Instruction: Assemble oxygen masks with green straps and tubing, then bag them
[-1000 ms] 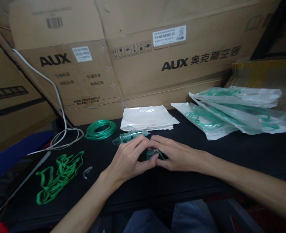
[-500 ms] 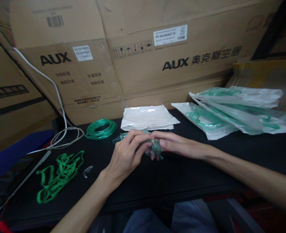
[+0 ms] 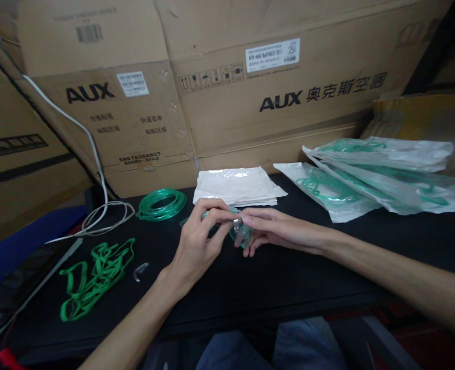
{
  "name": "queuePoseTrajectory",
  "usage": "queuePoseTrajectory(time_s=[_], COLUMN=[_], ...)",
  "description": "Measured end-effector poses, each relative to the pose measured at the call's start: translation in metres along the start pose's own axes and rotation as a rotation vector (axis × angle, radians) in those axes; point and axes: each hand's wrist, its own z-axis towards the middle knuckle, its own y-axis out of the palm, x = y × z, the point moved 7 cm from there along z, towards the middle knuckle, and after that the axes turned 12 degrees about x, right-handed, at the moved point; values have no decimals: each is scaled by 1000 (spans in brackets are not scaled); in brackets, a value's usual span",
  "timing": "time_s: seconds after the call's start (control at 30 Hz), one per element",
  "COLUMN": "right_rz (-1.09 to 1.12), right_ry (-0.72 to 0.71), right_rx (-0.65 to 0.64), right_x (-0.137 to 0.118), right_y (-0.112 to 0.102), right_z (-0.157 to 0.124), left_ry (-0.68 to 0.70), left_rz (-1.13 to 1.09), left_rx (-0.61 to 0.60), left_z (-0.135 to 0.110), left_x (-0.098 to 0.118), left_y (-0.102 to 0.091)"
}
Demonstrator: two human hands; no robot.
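A clear, green-tinted oxygen mask (image 3: 243, 235) is held above the black tabletop, with a small shiny strip on its near side. My left hand (image 3: 202, 234) pinches its left side between thumb and fingers. From the right, my right hand (image 3: 275, 227) grips it, thumb on top and fingers curled underneath. My fingers hide much of the mask. More clear green plastic shows behind my left hand; I cannot tell whether it belongs to the same piece. Left of my hands lie a coil of green tubing (image 3: 144, 208), a tangled green elastic strap (image 3: 81, 303) and a small clear curved piece (image 3: 136, 273).
White flat pouches (image 3: 237, 187) are stacked behind my hands. Several clear-fronted pouches with green contents (image 3: 327, 192) lie at the right. A white cable (image 3: 98, 159) runs down the left. Large cardboard boxes (image 3: 227, 118) form a wall along the back of the black table (image 3: 289, 282).
The mask has turned in my hands, so the shiny strip now shows. My left fingers have lifted and bent more; my right fingers have moved further under the mask.
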Motion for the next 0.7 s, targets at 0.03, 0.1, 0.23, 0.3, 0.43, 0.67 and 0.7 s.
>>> queuePoseTrajectory(time_s=[0.03, 0.1, 0.23, 0.3, 0.43, 0.67, 0.7], right_rz=[-9, -37, -154, -212, -291, -385, -398], right_ry=[-17, -66, -156, -193, -257, -224, -220], right_rx=[31, 108, 296, 352, 366, 331, 328], right_x=[-1, -5, -13, -15, -18, -14, -13], right_y=[-2, -8, -23, -27, -28, -25, -26], right_z=[1, 3, 5, 6, 6, 7, 7], left_ry=[-39, -159, -531, -704, -836, -818, -824], left_rz=[-15, -52, -176, -263, -330, -306, -316], left_rx=[-4, -1, 74, 73, -74, -130, -136], left_z=[0, -1, -10, -16, -18, -19, -19], left_x=[-2, -9, -35, -44, -45, -43, -44], left_y=[1, 2, 3, 6, 17, 18, 19])
